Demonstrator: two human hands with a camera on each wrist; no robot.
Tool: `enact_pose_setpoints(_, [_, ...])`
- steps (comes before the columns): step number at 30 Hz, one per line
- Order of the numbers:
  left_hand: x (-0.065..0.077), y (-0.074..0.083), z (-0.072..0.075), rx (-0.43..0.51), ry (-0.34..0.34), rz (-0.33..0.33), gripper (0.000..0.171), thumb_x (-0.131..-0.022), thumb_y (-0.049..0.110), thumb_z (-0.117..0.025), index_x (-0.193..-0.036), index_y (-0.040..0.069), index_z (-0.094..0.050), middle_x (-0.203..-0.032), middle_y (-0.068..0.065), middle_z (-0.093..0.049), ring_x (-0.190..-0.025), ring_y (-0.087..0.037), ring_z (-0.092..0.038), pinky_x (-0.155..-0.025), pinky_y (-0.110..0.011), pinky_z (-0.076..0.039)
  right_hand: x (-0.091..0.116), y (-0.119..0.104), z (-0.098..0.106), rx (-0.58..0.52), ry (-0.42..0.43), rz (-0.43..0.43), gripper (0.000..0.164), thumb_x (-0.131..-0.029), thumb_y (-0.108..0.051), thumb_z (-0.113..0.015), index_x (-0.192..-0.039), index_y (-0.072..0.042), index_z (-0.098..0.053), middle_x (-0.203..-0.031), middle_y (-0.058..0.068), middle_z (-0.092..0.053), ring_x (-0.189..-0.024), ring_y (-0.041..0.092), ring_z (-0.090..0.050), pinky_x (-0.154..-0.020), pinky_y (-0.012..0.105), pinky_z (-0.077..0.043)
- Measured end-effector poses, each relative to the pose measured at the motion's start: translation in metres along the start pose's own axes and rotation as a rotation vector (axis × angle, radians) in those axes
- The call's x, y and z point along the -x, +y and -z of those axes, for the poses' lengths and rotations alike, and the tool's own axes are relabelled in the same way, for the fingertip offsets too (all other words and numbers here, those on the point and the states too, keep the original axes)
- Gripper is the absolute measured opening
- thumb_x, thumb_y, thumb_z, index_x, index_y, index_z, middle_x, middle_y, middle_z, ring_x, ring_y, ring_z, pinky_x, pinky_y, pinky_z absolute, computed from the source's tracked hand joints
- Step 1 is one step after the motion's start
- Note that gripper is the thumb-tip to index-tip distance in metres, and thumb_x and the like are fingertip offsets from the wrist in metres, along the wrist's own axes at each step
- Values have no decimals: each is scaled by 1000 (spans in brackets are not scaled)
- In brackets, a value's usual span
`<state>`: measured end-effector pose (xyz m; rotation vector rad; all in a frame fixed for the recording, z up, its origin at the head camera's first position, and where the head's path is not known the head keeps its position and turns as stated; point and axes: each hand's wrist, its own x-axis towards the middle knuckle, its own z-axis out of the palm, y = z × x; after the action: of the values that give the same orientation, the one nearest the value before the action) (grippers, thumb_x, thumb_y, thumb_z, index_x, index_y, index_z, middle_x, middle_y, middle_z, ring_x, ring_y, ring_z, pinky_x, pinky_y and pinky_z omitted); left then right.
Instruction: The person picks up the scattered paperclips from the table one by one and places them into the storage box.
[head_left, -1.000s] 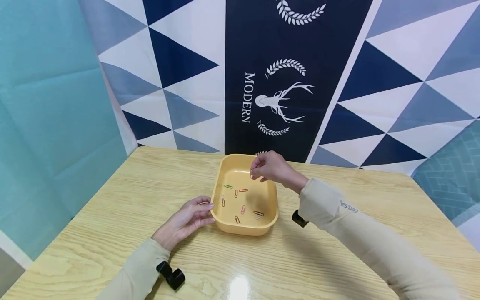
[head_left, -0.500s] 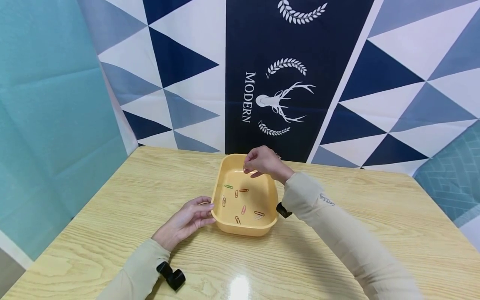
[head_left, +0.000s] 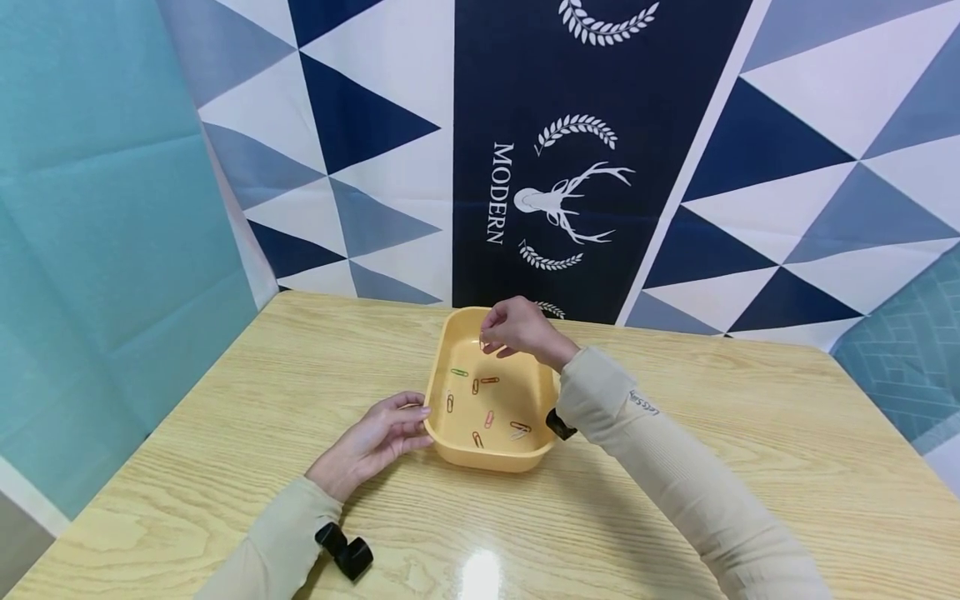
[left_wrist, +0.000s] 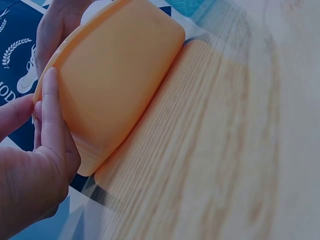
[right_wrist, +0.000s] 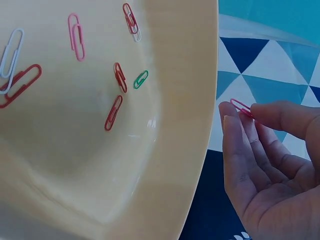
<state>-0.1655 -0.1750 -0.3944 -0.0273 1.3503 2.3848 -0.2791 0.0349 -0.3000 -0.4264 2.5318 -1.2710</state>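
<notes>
1. The right hand (head_left: 521,332) hangs over the far end of the yellow tray (head_left: 444,433), pinching a pink paper clip (right_wrist: 241,106) between thumb and fingertip.
2. The left hand (head_left: 372,442) rests on the table (head_left: 675,400), its straight fingers (left_wrist: 51,120) pressed against the tray's near left corner.
3. The tray sits in the middle of the table, toward its far edge.
4. Loose paper clips (head_left: 480,396), red, pink, green and white, lie scattered on the tray's floor.

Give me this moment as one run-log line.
right hand: pinches pink paper clip above yellow tray | left hand: steadies tray's left side | loose clips lie in tray
</notes>
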Motion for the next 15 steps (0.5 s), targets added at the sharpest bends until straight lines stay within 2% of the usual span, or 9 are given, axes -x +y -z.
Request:
enact_pose_setpoints(8, [0, 1, -1, 0, -5, -8, 16, -94, -6, -48, -109, -4, -43, -89, -10, -57, -73, -13, -60, -69, -24, -59, 2, 3, 4, 21, -20, -27, 12, -86, -1, -67, -96, 4, -62, -91, 15, -68, -85, 33, -69, -73, 41, -60])
enact_pose_setpoints(15, [0, 1, -1, -1, 6, -1, 19, -95, -6, -48, -113, -6, -41, -94, -13, -57, -77, -15, -61, -72, -25, -58, 7, 11, 11, 55, -22, -19, 13, -88, -3, -66, -98, 5, -63, -95, 14, -66, -81, 26, -69, -72, 39, -60])
